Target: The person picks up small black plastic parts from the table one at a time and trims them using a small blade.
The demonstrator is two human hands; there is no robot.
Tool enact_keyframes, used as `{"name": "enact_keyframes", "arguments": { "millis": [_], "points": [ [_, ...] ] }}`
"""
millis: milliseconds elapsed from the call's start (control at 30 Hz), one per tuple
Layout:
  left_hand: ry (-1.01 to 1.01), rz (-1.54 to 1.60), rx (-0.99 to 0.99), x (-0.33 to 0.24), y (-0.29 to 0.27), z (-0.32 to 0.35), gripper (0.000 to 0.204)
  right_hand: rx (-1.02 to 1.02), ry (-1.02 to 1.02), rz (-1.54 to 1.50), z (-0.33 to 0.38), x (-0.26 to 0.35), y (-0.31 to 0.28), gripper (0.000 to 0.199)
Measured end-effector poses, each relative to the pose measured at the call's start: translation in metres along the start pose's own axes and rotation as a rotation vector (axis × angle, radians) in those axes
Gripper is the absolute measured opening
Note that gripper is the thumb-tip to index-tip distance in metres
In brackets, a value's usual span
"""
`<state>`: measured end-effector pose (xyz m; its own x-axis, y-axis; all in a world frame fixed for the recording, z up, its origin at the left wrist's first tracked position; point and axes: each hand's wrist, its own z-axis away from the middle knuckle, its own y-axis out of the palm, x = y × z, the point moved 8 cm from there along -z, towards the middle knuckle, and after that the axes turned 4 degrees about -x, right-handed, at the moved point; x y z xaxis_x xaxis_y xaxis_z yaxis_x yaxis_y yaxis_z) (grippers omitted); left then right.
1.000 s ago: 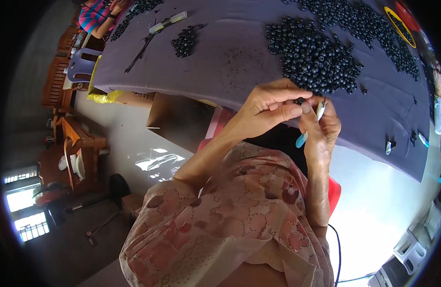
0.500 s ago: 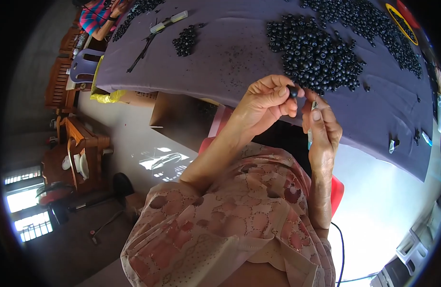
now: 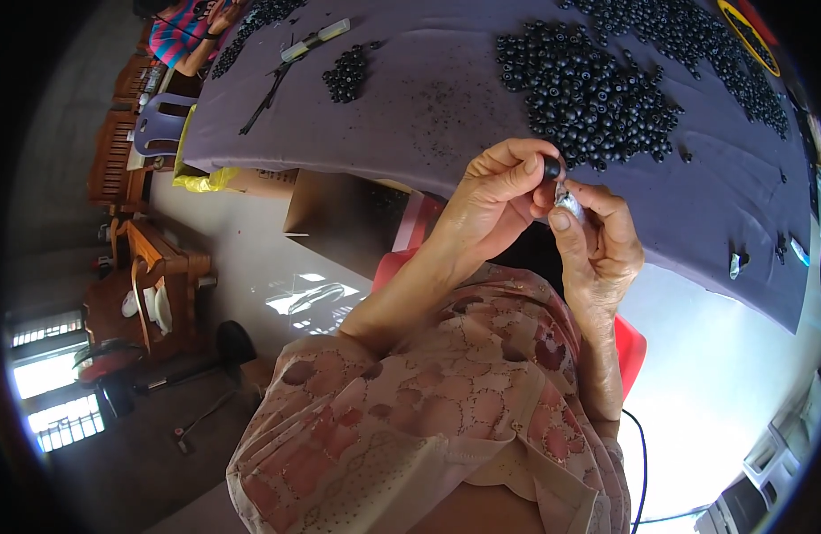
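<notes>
On the near side of the big heap of glossy black bead-like pieces (image 3: 597,102), the left hand (image 3: 498,189) pinches one rounded black piece (image 3: 551,167), while the right hand (image 3: 604,238), close by, grips a slim whitish tool (image 3: 569,205), its long axis slanting heapward toward that piece, contact unclear

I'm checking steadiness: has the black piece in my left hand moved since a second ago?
Yes: against the large black pile, the black piece shifted slightly up the picture and left.

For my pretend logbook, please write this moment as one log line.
left hand: holds small round black piece | right hand: holds slim whitish tool near it | purple tablecloth: heap of similar pieces
</notes>
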<state>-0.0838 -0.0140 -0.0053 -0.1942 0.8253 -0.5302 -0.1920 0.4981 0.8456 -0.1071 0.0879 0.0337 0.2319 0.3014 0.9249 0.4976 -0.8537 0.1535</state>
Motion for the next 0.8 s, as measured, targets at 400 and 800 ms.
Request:
{"name": "enact_keyframes", "arguments": {
  "millis": [400,800],
  "points": [
    [0.035,-0.084,0.085,-0.0021,0.0069,0.0021,0.013,-0.069,0.053,0.079,0.0017,0.0014,-0.0037,0.02],
    [0.053,-0.125,0.01,-0.0047,0.0054,0.0023,0.01,-0.035,0.064,0.085,0.0016,-0.0057,-0.0041,0.021]
  ]
}}
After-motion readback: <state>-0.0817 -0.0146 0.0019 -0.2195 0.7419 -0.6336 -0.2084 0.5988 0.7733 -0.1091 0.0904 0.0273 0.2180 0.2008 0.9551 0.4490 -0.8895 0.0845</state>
